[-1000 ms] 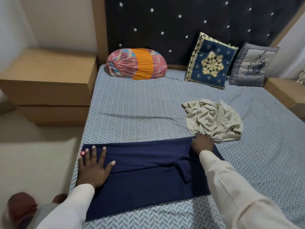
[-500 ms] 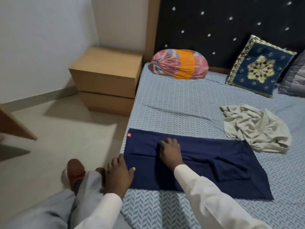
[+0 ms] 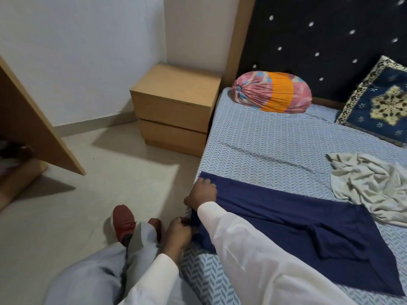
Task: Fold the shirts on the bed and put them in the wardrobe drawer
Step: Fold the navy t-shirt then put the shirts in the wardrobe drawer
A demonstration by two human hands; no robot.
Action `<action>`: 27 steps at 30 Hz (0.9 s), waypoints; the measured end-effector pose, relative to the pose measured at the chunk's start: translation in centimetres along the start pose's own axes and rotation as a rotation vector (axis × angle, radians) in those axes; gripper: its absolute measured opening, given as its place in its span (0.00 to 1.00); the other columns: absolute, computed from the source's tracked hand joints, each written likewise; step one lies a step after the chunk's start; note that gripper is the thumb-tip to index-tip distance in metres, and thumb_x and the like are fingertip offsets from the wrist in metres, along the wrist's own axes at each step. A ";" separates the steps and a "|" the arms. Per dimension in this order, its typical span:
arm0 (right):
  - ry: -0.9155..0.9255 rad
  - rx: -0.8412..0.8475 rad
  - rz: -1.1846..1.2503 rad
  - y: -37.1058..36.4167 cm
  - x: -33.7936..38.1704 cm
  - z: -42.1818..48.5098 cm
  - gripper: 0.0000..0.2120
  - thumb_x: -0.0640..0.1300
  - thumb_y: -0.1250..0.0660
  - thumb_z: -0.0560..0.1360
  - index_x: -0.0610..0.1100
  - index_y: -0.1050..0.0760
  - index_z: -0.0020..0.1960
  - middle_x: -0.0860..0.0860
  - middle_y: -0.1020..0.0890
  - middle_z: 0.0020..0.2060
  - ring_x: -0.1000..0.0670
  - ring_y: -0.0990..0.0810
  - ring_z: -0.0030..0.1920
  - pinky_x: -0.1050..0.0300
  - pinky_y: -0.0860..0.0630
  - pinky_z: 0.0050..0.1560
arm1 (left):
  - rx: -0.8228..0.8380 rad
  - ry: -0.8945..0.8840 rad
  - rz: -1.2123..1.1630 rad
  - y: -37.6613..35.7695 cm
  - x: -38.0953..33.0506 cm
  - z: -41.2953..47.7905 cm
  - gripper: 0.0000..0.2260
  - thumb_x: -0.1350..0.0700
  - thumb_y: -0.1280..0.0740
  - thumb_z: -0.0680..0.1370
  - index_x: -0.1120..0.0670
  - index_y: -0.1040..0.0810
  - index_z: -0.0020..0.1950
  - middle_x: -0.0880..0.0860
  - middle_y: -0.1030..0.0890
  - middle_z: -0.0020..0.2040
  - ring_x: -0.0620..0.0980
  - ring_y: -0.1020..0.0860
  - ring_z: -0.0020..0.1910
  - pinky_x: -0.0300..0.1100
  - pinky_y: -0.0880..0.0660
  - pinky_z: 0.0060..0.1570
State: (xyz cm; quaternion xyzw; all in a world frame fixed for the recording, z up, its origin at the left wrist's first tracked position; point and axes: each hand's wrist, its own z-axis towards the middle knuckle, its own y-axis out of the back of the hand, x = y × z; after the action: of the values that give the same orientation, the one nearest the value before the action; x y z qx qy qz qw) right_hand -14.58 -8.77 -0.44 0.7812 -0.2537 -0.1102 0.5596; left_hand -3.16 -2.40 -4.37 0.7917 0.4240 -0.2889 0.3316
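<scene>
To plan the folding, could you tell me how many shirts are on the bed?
2: a flattened navy-blue shirt at the near edge; a crumpled beige shirt beyond its right end. More may lie off-frame.

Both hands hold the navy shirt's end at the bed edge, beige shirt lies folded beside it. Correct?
No: the head view shows the beige shirt crumpled, not folded. The left hand and right hand do hold the end of the navy shirt at the edge of the bed.

This is a home bedroom: a bed [image 3: 264,146] with a blue patterned sheet fills the right, backed by a dark buttoned headboard [image 3: 297,40], with a bolster [image 3: 272,94] and cushion [image 3: 378,106]; a wooden bedside cabinet [image 3: 176,106] stands centre, a wardrobe [image 3: 33,119] at left.
</scene>
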 end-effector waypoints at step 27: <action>-0.025 -0.273 0.247 0.1 -13.8 0.3 0.16 0.44 0.33 0.75 0.44 0.28 0.62 0.44 0.25 0.58 0.40 0.27 0.59 0.47 0.27 0.52 | -0.178 -0.523 0.352 -7.1 -0.5 -4.0 0.15 0.50 0.32 0.77 0.51 0.26 0.62 0.51 0.26 0.55 0.51 0.22 0.51 0.47 0.25 0.51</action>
State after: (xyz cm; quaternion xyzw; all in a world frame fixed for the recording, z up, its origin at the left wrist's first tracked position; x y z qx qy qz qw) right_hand -26.43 -1.83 -2.03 0.6594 -0.3373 -0.0836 0.6667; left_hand -8.85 3.40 -3.54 0.7197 0.2048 -0.3824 0.5421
